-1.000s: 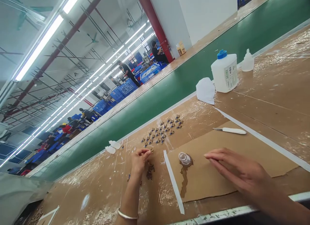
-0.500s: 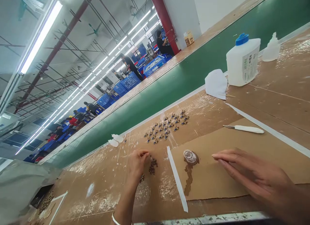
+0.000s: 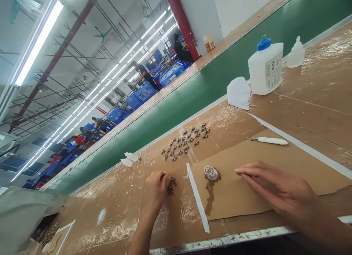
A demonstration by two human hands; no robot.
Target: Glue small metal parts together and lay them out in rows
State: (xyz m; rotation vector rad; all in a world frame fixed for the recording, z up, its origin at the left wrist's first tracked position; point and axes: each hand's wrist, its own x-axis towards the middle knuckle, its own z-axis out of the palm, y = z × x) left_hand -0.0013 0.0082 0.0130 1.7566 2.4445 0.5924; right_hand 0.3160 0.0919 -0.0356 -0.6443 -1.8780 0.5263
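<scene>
My left hand (image 3: 156, 187) rests on the brown taped worktable with its fingers curled over a small pile of dark brass parts (image 3: 172, 185); what the fingertips grip is hidden. My right hand (image 3: 277, 191) lies flat on a cardboard sheet (image 3: 247, 200), fingers stretched out and together, holding nothing. A small clear round lid (image 3: 211, 172) with a brown glue streak sits just left of those fingertips. Farther back, several small blue-and-brass parts (image 3: 185, 142) stand in rows.
A white-handled knife (image 3: 268, 140) lies beyond my right hand. A white jug with a blue cap (image 3: 264, 67), a small squeeze bottle (image 3: 296, 53) and white paper (image 3: 238, 93) stand by the green conveyor belt (image 3: 198, 97). Other people work among blue crates (image 3: 143, 97) far off.
My left hand came down from a raised pinch onto the pile of dark parts. My right hand stayed flat on the cardboard. The camera shifted slightly.
</scene>
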